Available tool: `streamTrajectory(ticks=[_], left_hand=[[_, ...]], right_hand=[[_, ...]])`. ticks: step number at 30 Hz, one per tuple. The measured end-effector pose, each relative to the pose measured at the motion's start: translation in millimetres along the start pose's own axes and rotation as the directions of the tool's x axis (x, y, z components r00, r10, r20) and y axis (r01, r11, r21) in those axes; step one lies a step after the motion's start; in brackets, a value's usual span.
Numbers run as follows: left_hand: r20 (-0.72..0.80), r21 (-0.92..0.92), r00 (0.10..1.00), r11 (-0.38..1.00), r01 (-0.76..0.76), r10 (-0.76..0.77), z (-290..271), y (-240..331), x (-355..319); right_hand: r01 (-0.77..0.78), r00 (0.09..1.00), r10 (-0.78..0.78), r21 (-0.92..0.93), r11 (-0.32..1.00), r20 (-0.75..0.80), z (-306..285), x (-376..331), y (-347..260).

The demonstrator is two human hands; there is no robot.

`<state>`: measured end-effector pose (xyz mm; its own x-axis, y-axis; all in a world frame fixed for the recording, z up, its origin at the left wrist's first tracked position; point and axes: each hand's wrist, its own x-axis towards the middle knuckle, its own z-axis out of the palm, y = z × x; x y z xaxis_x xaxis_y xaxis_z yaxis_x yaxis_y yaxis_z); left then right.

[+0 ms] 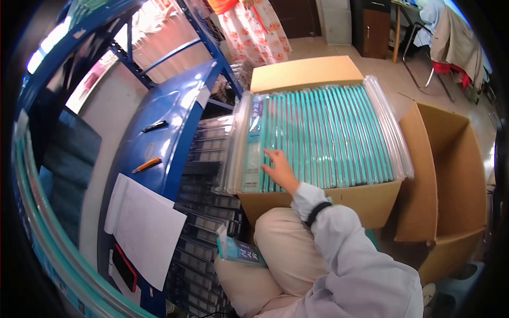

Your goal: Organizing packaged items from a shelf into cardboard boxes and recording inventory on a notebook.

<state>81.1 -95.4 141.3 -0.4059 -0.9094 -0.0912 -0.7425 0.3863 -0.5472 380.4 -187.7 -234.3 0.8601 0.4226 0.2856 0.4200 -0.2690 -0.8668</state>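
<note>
A cardboard box [323, 204] stands in front of my knees, packed with a row of upright, thin teal-edged packages [328, 138] in clear plastic sleeves. At the left end of the row, one package [254, 148] shows its teal and white face. My right hand [279, 170] reaches over this end with thumb and index finger apart. Its fingertips are at the packages, and nothing is visibly gripped. More clear plastic sleeves bulge over the box's left and right sides. A small teal and dark blue packet [241, 252] lies by my lap. My left hand is out of view.
On the blue shelf [154, 114] at left lie a black marker [155, 126], an orange cutter [147, 165], white paper [146, 228] and a red-edged phone [123, 267]. Dark cases [199, 254] stack below. Another cardboard box [450, 175] stands open at right. A person [252, 32] stands beyond.
</note>
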Motion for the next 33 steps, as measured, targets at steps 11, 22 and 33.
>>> streamTrajectory(ticks=[11,22,33], left_hand=[[-0.179,-0.05,0.984,0.999,-0.003,-0.006,32,25,-4],[-0.092,-0.032,0.996,0.999,0.0,-0.003,7,42,9],[0.155,0.071,0.987,0.997,0.018,-0.029,-37,51,46]], right_hand=[[-0.271,0.834,0.132,-0.188,0.944,-0.536,-138,-237,88],[-0.421,0.877,0.472,-0.333,0.844,0.086,-100,-255,102],[-0.16,0.967,0.2,0.236,0.959,-0.159,-230,-100,-77]])
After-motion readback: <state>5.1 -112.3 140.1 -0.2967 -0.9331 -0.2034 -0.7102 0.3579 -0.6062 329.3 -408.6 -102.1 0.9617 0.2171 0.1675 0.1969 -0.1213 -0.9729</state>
